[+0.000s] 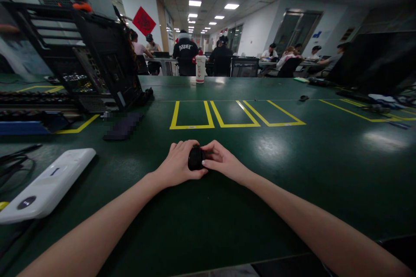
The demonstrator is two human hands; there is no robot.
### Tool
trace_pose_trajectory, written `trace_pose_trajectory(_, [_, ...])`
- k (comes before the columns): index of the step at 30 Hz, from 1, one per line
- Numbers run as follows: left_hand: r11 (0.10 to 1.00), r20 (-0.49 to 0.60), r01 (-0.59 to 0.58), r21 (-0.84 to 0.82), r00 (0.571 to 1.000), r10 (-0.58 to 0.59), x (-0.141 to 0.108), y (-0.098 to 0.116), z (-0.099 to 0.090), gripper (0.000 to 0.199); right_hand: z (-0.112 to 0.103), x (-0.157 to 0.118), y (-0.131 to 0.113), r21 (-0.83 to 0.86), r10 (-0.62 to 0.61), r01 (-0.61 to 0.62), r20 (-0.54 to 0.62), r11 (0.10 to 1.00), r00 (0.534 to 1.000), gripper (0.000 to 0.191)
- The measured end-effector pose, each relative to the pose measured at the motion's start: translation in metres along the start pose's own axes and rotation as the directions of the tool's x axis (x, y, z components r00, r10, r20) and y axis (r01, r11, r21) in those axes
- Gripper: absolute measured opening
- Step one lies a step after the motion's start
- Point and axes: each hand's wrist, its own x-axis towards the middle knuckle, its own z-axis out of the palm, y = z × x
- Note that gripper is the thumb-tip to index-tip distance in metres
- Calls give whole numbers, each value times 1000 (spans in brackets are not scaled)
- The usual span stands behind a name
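Between my two hands is a small rounded black object, too dark to tell its kind, just above or on the green table. My left hand wraps round its left side, thumb below and fingers over the top. From the right, my right hand pinches the object's right edge with thumb and fingertips. My palms and fingers hide part of it. Beyond the hands, yellow tape outlines mark three bays on the tabletop.
At left stand an open black computer case, a dark flat item and a white power bank with cables. A white cup is at the far edge. A small black item lies right. Several people sit at tables behind.
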Motion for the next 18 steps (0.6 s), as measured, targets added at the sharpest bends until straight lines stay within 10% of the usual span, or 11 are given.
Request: trace_pose_trajectory(18, [1000,-21,-3,17,1000,3,0,-2,3,59,1,1,4,-35,-28,26,-35,999,999,22])
